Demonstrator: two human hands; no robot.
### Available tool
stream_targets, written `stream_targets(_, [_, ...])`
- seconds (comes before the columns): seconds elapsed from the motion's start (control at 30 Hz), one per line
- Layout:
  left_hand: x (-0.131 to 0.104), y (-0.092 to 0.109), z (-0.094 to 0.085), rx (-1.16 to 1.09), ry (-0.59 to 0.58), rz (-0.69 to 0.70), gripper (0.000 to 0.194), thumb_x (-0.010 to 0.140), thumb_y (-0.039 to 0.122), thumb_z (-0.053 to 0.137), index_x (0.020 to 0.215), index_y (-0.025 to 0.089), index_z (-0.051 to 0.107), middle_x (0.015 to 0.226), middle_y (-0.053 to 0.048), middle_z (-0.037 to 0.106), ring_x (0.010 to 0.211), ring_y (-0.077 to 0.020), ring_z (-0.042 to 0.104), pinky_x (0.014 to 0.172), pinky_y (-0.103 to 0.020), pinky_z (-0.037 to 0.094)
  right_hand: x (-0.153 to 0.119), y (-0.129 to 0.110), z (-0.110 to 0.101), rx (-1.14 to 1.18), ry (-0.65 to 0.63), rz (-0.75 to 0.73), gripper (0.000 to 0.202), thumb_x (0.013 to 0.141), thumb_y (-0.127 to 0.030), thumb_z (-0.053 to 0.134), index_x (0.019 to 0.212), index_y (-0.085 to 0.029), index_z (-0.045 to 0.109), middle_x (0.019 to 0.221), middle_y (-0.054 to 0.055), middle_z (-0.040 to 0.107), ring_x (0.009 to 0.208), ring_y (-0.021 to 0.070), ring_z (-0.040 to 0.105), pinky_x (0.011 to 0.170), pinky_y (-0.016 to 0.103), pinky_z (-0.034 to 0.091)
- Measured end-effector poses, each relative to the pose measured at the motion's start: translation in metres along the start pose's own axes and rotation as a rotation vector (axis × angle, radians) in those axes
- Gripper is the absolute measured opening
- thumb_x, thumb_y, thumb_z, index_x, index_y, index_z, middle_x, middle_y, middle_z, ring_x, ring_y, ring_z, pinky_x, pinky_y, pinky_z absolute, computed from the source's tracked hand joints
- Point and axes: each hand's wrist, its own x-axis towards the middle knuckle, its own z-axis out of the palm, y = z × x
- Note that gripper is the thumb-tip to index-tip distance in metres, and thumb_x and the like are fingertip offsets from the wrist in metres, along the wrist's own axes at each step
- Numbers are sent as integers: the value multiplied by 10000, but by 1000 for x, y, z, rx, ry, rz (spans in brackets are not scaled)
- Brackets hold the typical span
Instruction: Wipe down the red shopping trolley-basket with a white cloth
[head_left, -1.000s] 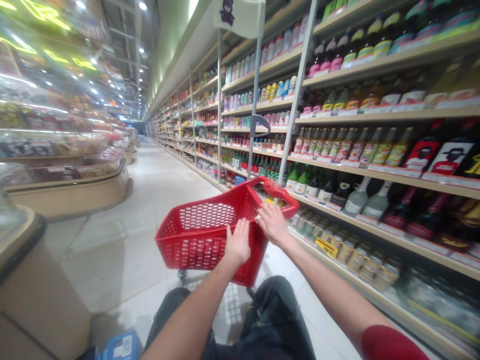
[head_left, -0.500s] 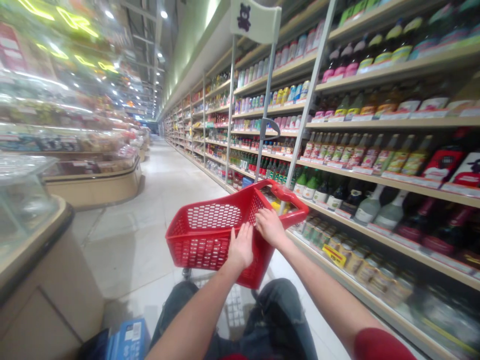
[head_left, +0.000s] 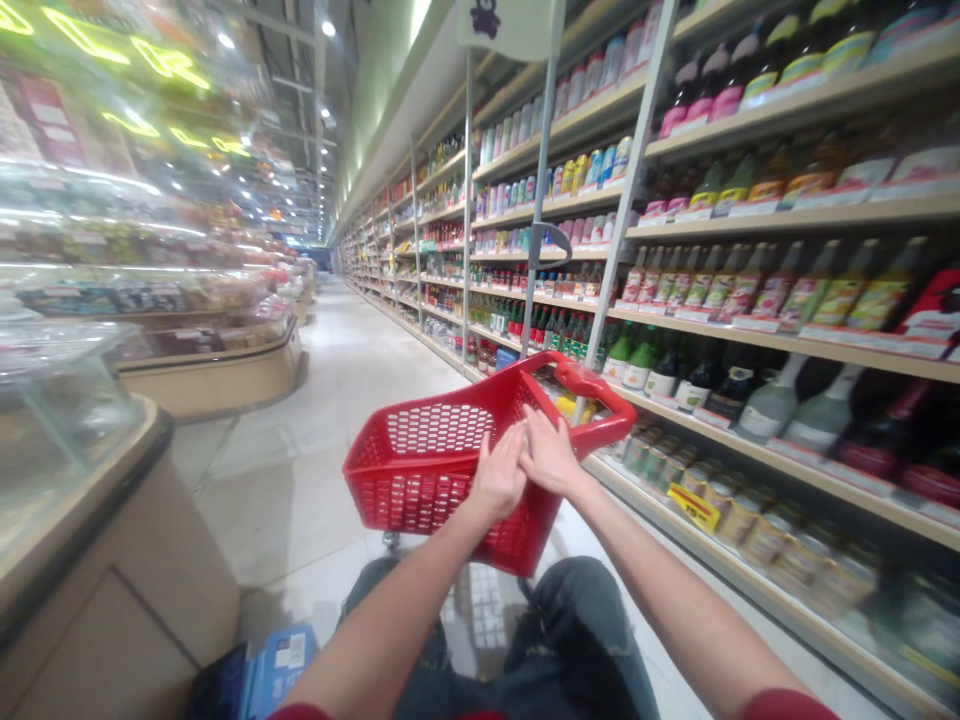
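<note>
My left hand (head_left: 500, 474) and my right hand (head_left: 549, 452) meet over the near side of a red plastic shopping cart (head_left: 442, 497). Their fingers are stretched out and the palms seem to face and touch each other. No object shows between them, though the inner sides are hidden. The cart's red handle (head_left: 611, 425) sticks out to the right, free of both hands. Honeycomb holes cover the basket walls, and nothing shows in the visible part of the basket. A grey pole (head_left: 538, 190) with a bear-printed flag (head_left: 510, 28) rises behind the cart.
Shelves of bottles (head_left: 705, 275) and cans line the right side, with a yellow price tag (head_left: 694, 507) low down. A glass-topped counter (head_left: 82, 480) stands at left, beside a blue box (head_left: 289, 665) on the floor. The pale-tiled aisle (head_left: 330, 350) runs ahead.
My hands have come together; the right one, earlier bent and apart from the left, now has straighter fingers against it. The view has shifted slightly, so the cart appears a little further right.
</note>
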Motion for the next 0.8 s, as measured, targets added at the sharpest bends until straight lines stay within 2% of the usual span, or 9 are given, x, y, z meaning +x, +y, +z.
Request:
stream_targets(0.1, [6, 3, 6, -3, -7, 39, 551, 826, 203, 318, 1372, 129, 299, 1434, -92, 348, 1320, -175, 310, 1125, -477, 58, -10, 17, -1, 46, 70, -59, 593, 830, -250, 319, 1400, -110, 229, 1383, 137, 403, 1280, 235, 356, 1058, 501, 175])
stream_targets(0.17, [10, 10, 13, 26, 29, 19, 489, 865, 262, 318, 1346, 175, 345, 1406, -74, 400, 1290, -185, 353, 1122, -498, 66, -17, 33, -2, 38, 223, -33, 549, 847, -238, 300, 1383, -120, 270, 1332, 145, 465, 1242, 235, 406, 1050, 511, 176])
stream_targets(0.27, [21, 30, 23, 68, 103, -69, 432, 879, 382, 359, 1278, 224, 413, 1316, -64, 492, 1208, -211, 433, 1106, -541, 109, -27, 53, -2, -43, 447, 85, 480, 856, -246, 321, 1316, -125, 385, 1230, 155, 550, 1196, 259, 443, 1034, 554, 151])
stream_targets(0.33, [28, 42, 30, 78, 151, -125, 394, 870, 406, 392, 1214, 224, 454, 1240, -64, 534, 1144, -211, 476, 1102, -542, 129, -31, 59, 1, -94, 470, 111, 428, 859, -247, 332, 1257, -152, 458, 1182, 132, 585, 1188, 263, 440, 1029, 569, 140])
stream_targets(0.4, [32, 46, 35, 82, 184, -143, 339, 875, 363, 398, 1177, 225, 467, 1219, -58, 543, 1129, -199, 483, 1106, -529, 130, -35, 60, 5, -125, 450, 101, 392, 862, -246, 336, 1210, -174, 503, 1171, 110, 595, 1197, 263, 422, 1028, 569, 137])
stream_targets(0.47, [28, 38, 39, 98, 180, -138, 335, 878, 303, 392, 1201, 235, 446, 1264, -49, 524, 1178, -194, 449, 1108, -531, 124, -38, 59, 9, -153, 452, 97, 373, 863, -257, 347, 1179, -177, 530, 1191, 106, 585, 1217, 270, 394, 1028, 567, 139])
stream_targets(0.67, [-9, -15, 40, 206, 142, -225, 486, 860, 305, 405, 1338, 240, 337, 1397, -57, 415, 1298, -229, 331, 1080, -587, 136, -39, 55, 16, -161, 466, 109, 359, 865, -283, 365, 1148, -162, 550, 1215, 120, 560, 1236, 287, 364, 999, 593, 182])
stream_targets(0.8, [-9, -14, 41, 194, 150, -184, 459, 872, 298, 376, 1326, 228, 359, 1400, -58, 412, 1294, -223, 342, 1078, -591, 137, -38, 48, 20, -161, 503, 128, 347, 858, -284, 380, 1128, -169, 565, 1181, 130, 568, 1217, 297, 374, 984, 593, 203])
